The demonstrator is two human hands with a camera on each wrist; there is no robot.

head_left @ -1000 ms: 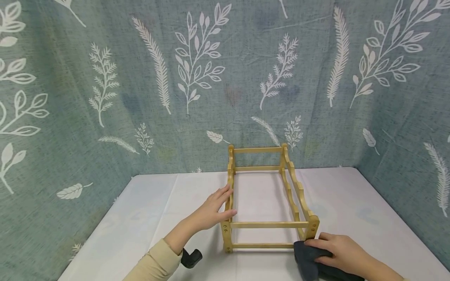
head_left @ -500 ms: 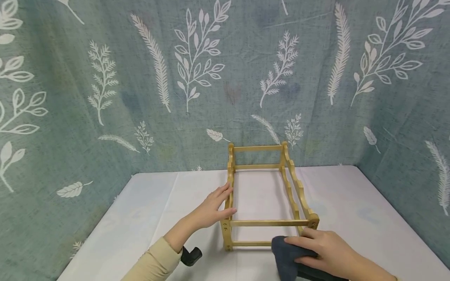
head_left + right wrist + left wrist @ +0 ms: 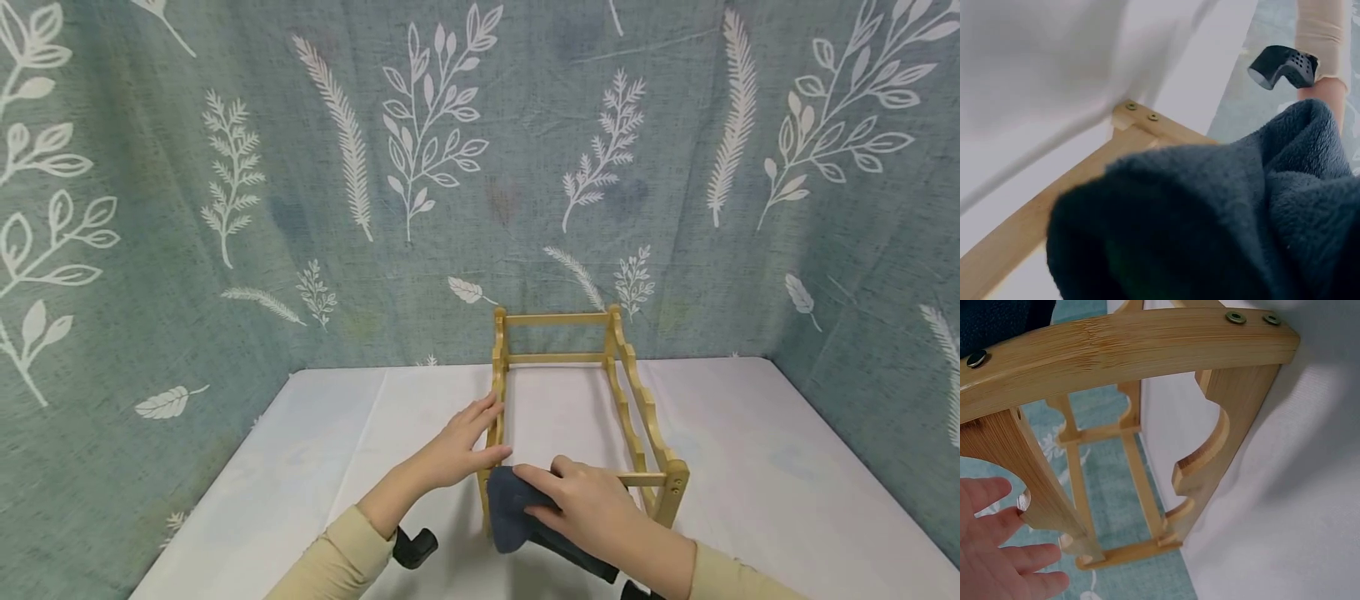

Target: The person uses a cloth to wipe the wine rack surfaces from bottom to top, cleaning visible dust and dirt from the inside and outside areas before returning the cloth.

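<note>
A light wooden rack [image 3: 672, 492] with wavy notched side rails and crossbars stands on the white-covered table. My left hand [image 3: 461, 446] rests against its left side rail, fingers extended; the left wrist view shows those fingers [image 3: 1032, 557] spread beside a notched board. Between thumb and fingers, my right hand [image 3: 585, 507] grips a dark blue-grey fleecy cloth [image 3: 510, 521]. The cloth overlaps the left part of the rack's near end and hides the near left corner in the head view. In the right wrist view the bunched cloth [image 3: 1216, 181] covers much of the wooden end piece [image 3: 1079, 169].
White cloth covers the table [image 3: 360, 433]. A green-grey curtain [image 3: 517, 150] with white leaf prints hangs behind and along both sides. Black wrist-worn devices [image 3: 415, 550] show near both forearms. Screw heads [image 3: 1235, 317] dot the rack's end bar.
My right hand has moved left with the cloth, from the rack's near right corner across the near end to its left part. My left hand stays against the left side rail.
</note>
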